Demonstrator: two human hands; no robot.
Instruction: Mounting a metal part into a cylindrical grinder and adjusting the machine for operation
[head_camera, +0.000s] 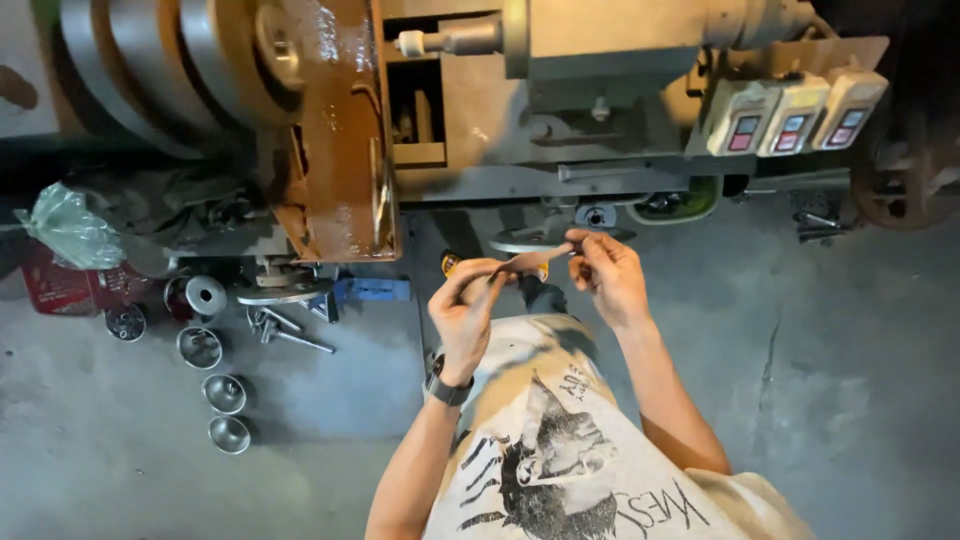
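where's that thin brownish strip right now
In the head view, centre frame, the thin brownish strip is stretched between the left hand and right hand, just below the machine.

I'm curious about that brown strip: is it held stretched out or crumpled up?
Stretched out. The brown strip spans between the left hand and right hand, each pinching one end, in front of the machine.

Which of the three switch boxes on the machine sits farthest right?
The end switch box, at the right edge of the bracket; the other two sit left of it.
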